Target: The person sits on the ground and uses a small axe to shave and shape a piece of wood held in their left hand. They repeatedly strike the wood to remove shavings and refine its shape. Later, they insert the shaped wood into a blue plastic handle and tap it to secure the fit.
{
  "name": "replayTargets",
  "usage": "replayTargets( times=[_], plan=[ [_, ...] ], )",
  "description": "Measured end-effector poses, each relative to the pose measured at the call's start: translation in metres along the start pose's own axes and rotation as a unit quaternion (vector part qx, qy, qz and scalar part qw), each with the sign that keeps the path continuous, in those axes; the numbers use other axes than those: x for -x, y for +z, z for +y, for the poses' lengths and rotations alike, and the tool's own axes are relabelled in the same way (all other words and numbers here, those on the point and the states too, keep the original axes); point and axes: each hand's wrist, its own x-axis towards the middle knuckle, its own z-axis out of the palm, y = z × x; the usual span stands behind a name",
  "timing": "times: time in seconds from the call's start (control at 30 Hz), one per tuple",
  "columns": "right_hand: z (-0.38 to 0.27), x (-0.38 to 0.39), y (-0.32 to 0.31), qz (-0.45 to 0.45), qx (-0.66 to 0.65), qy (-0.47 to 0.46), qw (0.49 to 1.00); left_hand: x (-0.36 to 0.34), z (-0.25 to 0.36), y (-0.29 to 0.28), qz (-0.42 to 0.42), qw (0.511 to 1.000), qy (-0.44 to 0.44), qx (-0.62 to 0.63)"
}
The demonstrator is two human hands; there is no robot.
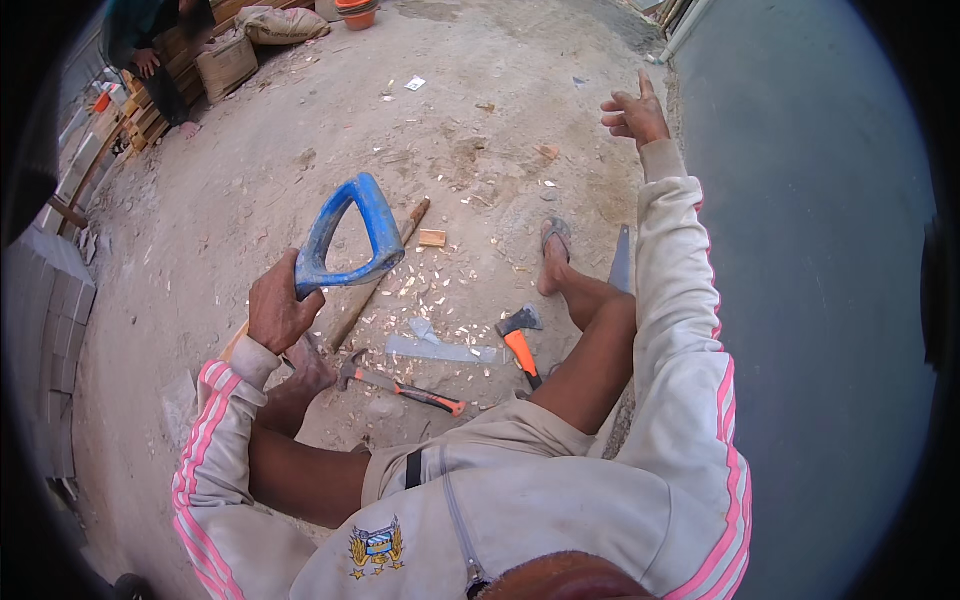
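My left hand (pixel 282 308) is closed around the lower left corner of a scuffed blue D-shaped shovel handle (pixel 375 225), raised over the ground. Its loop faces up, and I cannot make out any shaft fixed to it. Stretched far forward, my right hand (pixel 637 115) is empty, with the index finger extended and the other fingers apart and slightly bent. Beneath the handle lies a wooden pole (pixel 375 290). A claw hammer (pixel 400 388) with an orange and black grip rests by my left foot. An orange-handled hatchet (pixel 520 345) lies between my legs.
Wood chips and a small wood block (pixel 432 238) litter the dirt floor. A saw blade (pixel 620 258) shows beside my right knee. A grey wall (pixel 800 250) rises on the right. Far left, another person (pixel 150 60) stands near sacks (pixel 280 25); grey blocks (pixel 60 320) are stacked at left.
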Motion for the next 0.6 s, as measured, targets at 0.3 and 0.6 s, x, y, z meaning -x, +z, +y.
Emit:
replayTargets(
  times=[0.3, 0.6],
  plan=[
    [0.058, 0.012, 0.027, -0.152, 0.307, -0.067, 0.937, 0.031, -0.003, -0.105, 0.414, 0.901, -0.087, -0.098],
    [0.315, 0.164, 0.151, -0.395, 0.323, 0.277, 0.814, 0.139, -0.009, -0.200, 0.575, 0.817, -0.006, -0.048]
  ],
)
